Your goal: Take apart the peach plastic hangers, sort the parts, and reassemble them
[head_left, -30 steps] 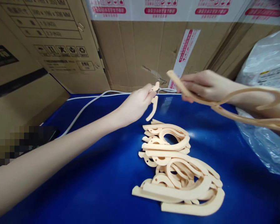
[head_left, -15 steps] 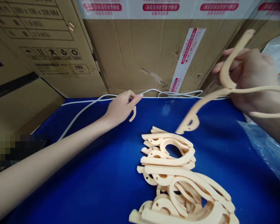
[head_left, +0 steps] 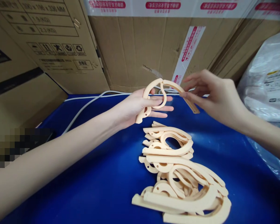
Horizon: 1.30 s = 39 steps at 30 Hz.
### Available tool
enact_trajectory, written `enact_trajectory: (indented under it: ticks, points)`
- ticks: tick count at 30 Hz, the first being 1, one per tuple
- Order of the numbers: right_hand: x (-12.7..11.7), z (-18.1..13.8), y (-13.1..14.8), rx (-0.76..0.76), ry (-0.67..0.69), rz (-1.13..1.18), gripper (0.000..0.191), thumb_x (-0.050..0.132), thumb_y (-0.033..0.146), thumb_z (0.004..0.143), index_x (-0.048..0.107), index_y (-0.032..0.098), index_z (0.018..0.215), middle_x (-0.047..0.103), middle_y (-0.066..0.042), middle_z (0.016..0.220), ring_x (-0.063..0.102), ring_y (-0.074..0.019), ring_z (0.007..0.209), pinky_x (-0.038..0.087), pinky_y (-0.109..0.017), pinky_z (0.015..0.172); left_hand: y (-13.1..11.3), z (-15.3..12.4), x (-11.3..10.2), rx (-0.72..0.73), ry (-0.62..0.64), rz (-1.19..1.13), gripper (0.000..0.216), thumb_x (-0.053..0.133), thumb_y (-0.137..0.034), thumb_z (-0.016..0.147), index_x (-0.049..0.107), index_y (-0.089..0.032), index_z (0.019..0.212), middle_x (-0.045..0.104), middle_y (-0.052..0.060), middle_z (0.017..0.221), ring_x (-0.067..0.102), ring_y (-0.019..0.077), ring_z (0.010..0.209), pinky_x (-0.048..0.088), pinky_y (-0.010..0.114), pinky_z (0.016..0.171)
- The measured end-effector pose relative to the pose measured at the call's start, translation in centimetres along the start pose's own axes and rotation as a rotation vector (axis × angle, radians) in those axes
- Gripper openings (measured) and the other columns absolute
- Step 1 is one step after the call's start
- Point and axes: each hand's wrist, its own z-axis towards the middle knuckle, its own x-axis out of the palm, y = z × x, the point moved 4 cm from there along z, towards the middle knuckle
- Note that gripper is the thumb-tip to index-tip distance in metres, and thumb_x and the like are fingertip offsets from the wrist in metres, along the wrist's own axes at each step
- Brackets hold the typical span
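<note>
A cream plastic folding hanger (head_left: 151, 86) is raised above the blue table, its two arms spread into an arch. A curved piece hangs from its middle joint. My left hand (head_left: 136, 107) clasps the left arm of it between thumb and palm, with the other fingers stretched out behind. At the right arm, my right hand (head_left: 212, 90) pinches the hanger between thumb and fingertips. Below my hands lies a pile of folded cream hangers (head_left: 168, 151), stacked in two overlapping groups.
Cardboard boxes (head_left: 135, 53) stand along the back and left of the blue table (head_left: 102, 186). A white cable (head_left: 84, 107) runs along the back edge. Clear plastic wrapping (head_left: 268, 90) bulges at the right. Something dark and pixelated lies at far left.
My right hand has brought the hanger from the upper right to the middle. My left hand has turned and taken hold of it. The small hook-shaped piece under my left hand no longer shows there.
</note>
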Motion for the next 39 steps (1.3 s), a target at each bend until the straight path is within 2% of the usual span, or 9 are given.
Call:
enact_trajectory:
  ticks: [7, 13, 16, 19, 21, 26, 30, 34, 39]
  points:
    - [2.2, 0.2, 1.4, -0.063, 0.148, -0.685, 0.038, 0.033, 0.030, 0.101, 0.059, 0.012, 0.122, 0.072, -0.017, 0.104, 0.068, -0.0268, 0.076, 0.042, -0.034, 0.061, 0.1, 0.1, 1.3, -0.151, 0.046, 0.034, 0.035, 0.059, -0.002, 0.081, 0.062, -0.013, 0.114, 0.067, 0.013, 0.112, 0.058, 0.0075, 0.064, 0.038, 0.016, 0.043]
    - [2.7, 1.8, -2.4, 0.169, 0.356, -0.511, 0.034, 0.031, 0.028, 0.100, 0.062, 0.017, 0.106, 0.073, -0.008, 0.086, 0.066, -0.0192, 0.066, 0.044, -0.028, 0.061, 0.3, 0.7, -1.1, -0.151, -0.130, 0.487, 0.035, 0.058, 0.002, 0.073, 0.063, -0.018, 0.102, 0.058, 0.005, 0.100, 0.048, 0.0056, 0.059, 0.032, 0.016, 0.041]
    - [2.6, 2.1, -5.3, 0.268, 0.348, -0.626, 0.031, 0.033, 0.025, 0.097, 0.062, 0.014, 0.104, 0.073, -0.014, 0.092, 0.067, -0.0229, 0.069, 0.044, -0.031, 0.062, 0.7, 1.2, -2.6, -0.164, -0.204, 0.516, 0.017, 0.065, -0.024, 0.084, 0.060, -0.019, 0.100, 0.055, 0.005, 0.097, 0.047, 0.0070, 0.059, 0.029, 0.017, 0.039]
    - [3.1, 1.6, -7.6, 0.305, 0.351, -0.742, 0.032, 0.040, 0.025, 0.094, 0.059, 0.008, 0.113, 0.072, -0.023, 0.095, 0.069, -0.0330, 0.083, 0.044, -0.036, 0.068, 1.0, 1.8, -3.6, -0.204, -0.316, 0.399, 0.046, 0.052, -0.064, 0.088, 0.055, -0.019, 0.094, 0.055, 0.006, 0.091, 0.046, 0.0085, 0.055, 0.026, 0.018, 0.037]
    - [3.7, 1.2, -8.3, 0.313, 0.364, -0.785, 0.033, 0.042, 0.026, 0.093, 0.058, 0.006, 0.115, 0.071, -0.026, 0.096, 0.069, -0.0357, 0.086, 0.045, -0.038, 0.069, 1.1, 2.3, -3.7, -0.214, -0.357, 0.359, 0.053, 0.045, -0.072, 0.088, 0.053, -0.020, 0.092, 0.055, 0.005, 0.085, 0.046, 0.0092, 0.053, 0.029, 0.019, 0.037]
    - [3.8, 1.4, -6.9, 0.334, 0.289, -0.809, 0.042, 0.044, 0.041, 0.095, 0.061, 0.006, 0.112, 0.069, -0.028, 0.099, 0.067, -0.0384, 0.090, 0.045, -0.040, 0.070, 0.7, 3.3, -2.2, -0.112, -0.296, 0.364, 0.031, 0.059, -0.045, 0.092, 0.057, -0.015, 0.089, 0.060, 0.006, 0.085, 0.055, 0.0095, 0.054, 0.047, 0.023, 0.050]
    - [3.8, 2.0, -3.9, 0.342, 0.229, -0.288, 0.053, 0.028, 0.052, 0.101, 0.066, 0.016, 0.089, 0.070, -0.012, 0.083, 0.065, -0.0232, 0.074, 0.044, -0.032, 0.066, 0.2, 3.5, -0.6, -0.020, -0.248, 0.232, 0.018, 0.047, -0.029, 0.100, 0.053, -0.013, 0.094, 0.067, 0.008, 0.088, 0.067, 0.0147, 0.062, 0.057, 0.031, 0.065]
    - [2.7, 2.5, -1.9, 0.244, 0.213, 0.101, 0.032, 0.049, 0.043, 0.095, 0.064, 0.019, 0.081, 0.061, -0.002, 0.070, 0.055, -0.0147, 0.063, 0.039, -0.027, 0.058, -0.9, 3.1, 0.3, 0.077, -0.247, 0.254, 0.020, 0.043, -0.024, 0.102, 0.048, -0.015, 0.084, 0.068, 0.005, 0.084, 0.069, 0.0141, 0.065, 0.058, 0.034, 0.073]
    - [-0.2, 2.8, 0.0, -0.024, 0.134, -0.308, 0.029, 0.051, 0.041, 0.095, 0.069, 0.018, 0.098, 0.064, -0.003, 0.073, 0.053, -0.0152, 0.065, 0.032, -0.027, 0.058, -2.8, 2.4, -0.1, 0.240, -0.288, 0.468, 0.028, 0.050, -0.018, 0.096, 0.049, -0.015, 0.068, 0.064, 0.001, 0.079, 0.066, 0.0115, 0.078, 0.050, 0.024, 0.078]
